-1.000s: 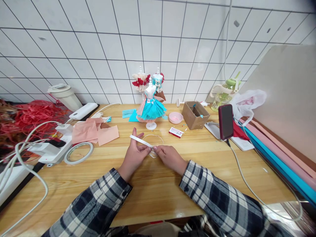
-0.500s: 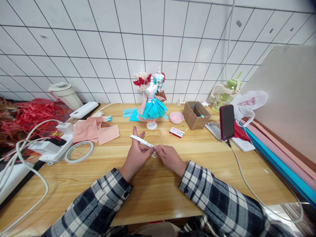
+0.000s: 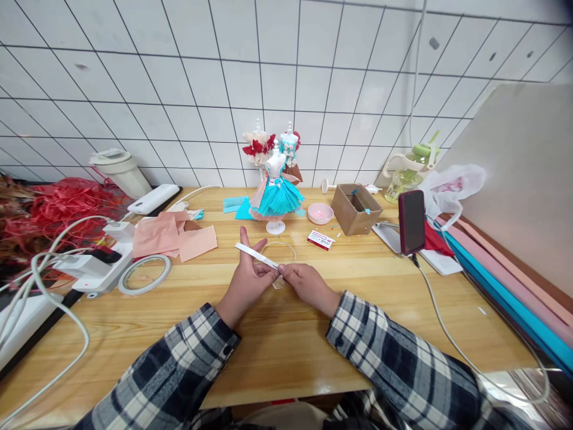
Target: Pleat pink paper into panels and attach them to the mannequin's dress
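Observation:
A narrow white strip (image 3: 256, 255) slants between my hands above the wooden table (image 3: 286, 358). My left hand (image 3: 248, 278) pinches it near its lower right end, with the index finger stretched up behind the strip. The fingertips of my right hand (image 3: 308, 285) close on the same end, touching the left thumb. A thin pale cord (image 3: 290, 246) loops behind and below the fingertips. Farther back stands a small dress form in a turquoise skirt (image 3: 277, 197), with two more dressed forms behind it.
Peach paper (image 3: 159, 234), a tape roll (image 3: 168, 276) and a power strip (image 3: 102, 276) lie at left. Right of the forms are a pink bowl (image 3: 320, 214), a small red-and-white box (image 3: 320, 240), a cardboard box (image 3: 353, 218) and a phone (image 3: 411, 222) on a cable.
The looped cord has shifted slightly near the fingertips. Both hands keep nearly the same pose and hold on the strip.

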The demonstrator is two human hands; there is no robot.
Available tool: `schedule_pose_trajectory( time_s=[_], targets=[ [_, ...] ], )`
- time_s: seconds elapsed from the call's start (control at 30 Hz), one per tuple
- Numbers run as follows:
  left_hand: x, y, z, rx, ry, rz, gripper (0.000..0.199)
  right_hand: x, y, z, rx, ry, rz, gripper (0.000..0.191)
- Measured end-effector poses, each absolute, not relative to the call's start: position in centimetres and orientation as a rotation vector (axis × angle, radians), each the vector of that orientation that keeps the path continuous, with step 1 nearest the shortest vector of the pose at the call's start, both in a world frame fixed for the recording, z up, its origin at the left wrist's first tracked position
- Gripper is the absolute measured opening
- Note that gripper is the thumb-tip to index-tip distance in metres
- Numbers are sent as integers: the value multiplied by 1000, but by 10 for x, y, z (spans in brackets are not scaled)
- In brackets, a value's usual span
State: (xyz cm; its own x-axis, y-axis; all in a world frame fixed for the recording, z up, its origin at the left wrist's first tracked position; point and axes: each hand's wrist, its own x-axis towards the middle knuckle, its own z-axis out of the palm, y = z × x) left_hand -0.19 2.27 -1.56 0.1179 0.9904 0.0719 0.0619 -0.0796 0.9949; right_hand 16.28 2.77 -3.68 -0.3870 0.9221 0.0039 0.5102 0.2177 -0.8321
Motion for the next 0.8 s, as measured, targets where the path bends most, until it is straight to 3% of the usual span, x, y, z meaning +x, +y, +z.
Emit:
schedule_pose_trajectory(
  time_s=[0.8],
  targets=[
    [-2, 22, -13, 1385, 1163, 1116, 120, 163, 26, -33, -1394, -2070, 978, 52]
  ],
)
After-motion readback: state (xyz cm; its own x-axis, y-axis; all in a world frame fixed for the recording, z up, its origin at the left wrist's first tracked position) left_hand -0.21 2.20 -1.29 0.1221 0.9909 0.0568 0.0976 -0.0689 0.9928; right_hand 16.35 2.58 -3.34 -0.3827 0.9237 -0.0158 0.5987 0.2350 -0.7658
